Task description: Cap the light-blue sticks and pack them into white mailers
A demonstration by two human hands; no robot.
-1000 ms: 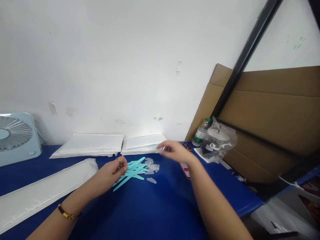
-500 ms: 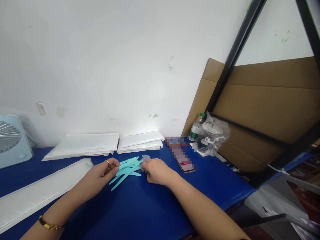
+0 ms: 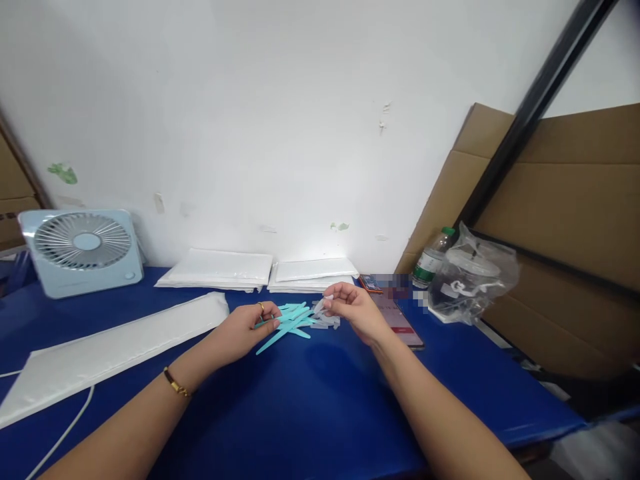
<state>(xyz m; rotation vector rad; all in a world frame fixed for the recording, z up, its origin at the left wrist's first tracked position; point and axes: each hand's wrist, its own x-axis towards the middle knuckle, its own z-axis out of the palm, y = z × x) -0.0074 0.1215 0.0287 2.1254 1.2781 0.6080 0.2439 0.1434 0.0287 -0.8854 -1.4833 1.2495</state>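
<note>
Thin, tapered turquoise plastic sticks [image 3: 290, 323] lie crossed in a loose pile on the blue table [image 3: 295, 413]. At the pile's left edge, my left hand [image 3: 253, 328] has its thumb and fingers closed on a turquoise stick, partly hidden by the fingers. Small translucent plastic pieces [image 3: 326, 323] are heaped just right of the sticks. My right hand [image 3: 357, 312] is raised slightly above that heap, pinching one small translucent piece [image 3: 321, 305] between thumb and fingertips.
Two stacks of white padded mailers [image 3: 220, 268] rest against the wall, and a single white padded mailer [image 3: 120, 350] lies at left. A light-blue fan [image 3: 87, 253] stands behind it. To the right are a phone [image 3: 400, 323], a green-capped bottle [image 3: 433, 257] and a bagged cup [image 3: 467, 283].
My right hand has lifted off the pile with a translucent piece, uncovering more of the heap. My left hand stays by the sticks. The view has turned left, showing the whole fan.
</note>
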